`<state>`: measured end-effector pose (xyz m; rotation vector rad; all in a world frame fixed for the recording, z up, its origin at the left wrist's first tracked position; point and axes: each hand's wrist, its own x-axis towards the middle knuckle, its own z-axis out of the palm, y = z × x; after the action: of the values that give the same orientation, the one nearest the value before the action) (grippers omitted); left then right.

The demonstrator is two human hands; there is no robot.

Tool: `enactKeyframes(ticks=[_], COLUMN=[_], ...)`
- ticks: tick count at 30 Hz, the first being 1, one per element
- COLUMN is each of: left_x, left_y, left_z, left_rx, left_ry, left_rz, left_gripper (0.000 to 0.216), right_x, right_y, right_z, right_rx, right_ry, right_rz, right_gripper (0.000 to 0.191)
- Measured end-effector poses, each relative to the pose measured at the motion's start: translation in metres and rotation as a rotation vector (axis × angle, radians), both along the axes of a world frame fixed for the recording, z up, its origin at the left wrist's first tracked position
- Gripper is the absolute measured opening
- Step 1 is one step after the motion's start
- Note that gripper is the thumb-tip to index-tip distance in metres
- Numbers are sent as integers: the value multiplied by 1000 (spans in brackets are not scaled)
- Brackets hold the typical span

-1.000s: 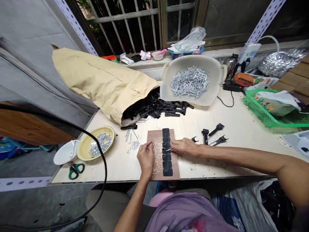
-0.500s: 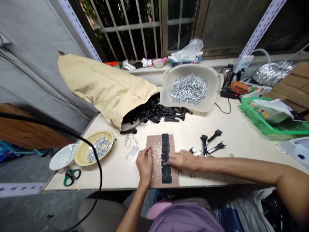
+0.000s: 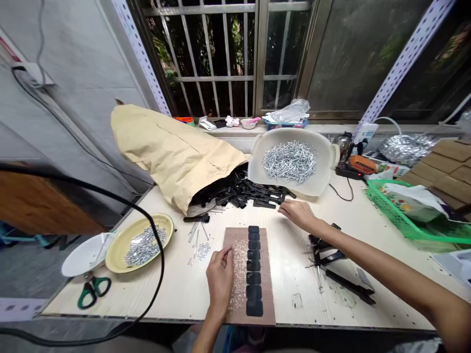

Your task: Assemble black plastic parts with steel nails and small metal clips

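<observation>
Sitting far left: shallow white dish [image 3: 75, 261], green-handled scissors [image 3: 93, 284] just in front, on the pale wooden table [image 3: 294, 274].
Yellow round plate [image 3: 114, 250]: small silver metal pieces [image 3: 145, 245] within.
Tan paper sack [image 3: 176, 154]: on its side, mouth facing right.
Loose silver pins [image 3: 196, 243]: near the board.
Left hand [image 3: 221, 274]: fingers curled narrow, at the board's left edge; cannot tell if anything is held.
Black plastic parts [image 3: 239, 193]: heaped at the sack's mouth.
Brown board [image 3: 269, 294]: one column of black rectangular pieces [image 3: 253, 264].
Off-white tub [image 3: 325, 169]: silver pins, heaped, behind the right hand.
Right hand [image 3: 297, 214]: fingers close together, beside the heap's right end; grip cannot be told.
Right-side group: black elongated parts [image 3: 349, 283].
Far right: green plastic basket [image 3: 405, 230].
</observation>
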<state>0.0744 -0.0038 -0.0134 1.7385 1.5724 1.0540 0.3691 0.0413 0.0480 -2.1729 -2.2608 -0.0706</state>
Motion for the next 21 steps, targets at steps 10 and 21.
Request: enactKeyframes(ticks=[10,21], left_x=[9,-19], left_y=[-13,20], left_z=[21,28], left_rx=[64,-259], left_ry=[-164,-927], left_rz=[-55,53], left_gripper=[27,39], right_x=[-31,-170], right_y=[46,39], right_z=[-27,5], right_rx=[-51,-222], right_ry=[67,700], right_rz=[-15,579], right_gripper=[21,23])
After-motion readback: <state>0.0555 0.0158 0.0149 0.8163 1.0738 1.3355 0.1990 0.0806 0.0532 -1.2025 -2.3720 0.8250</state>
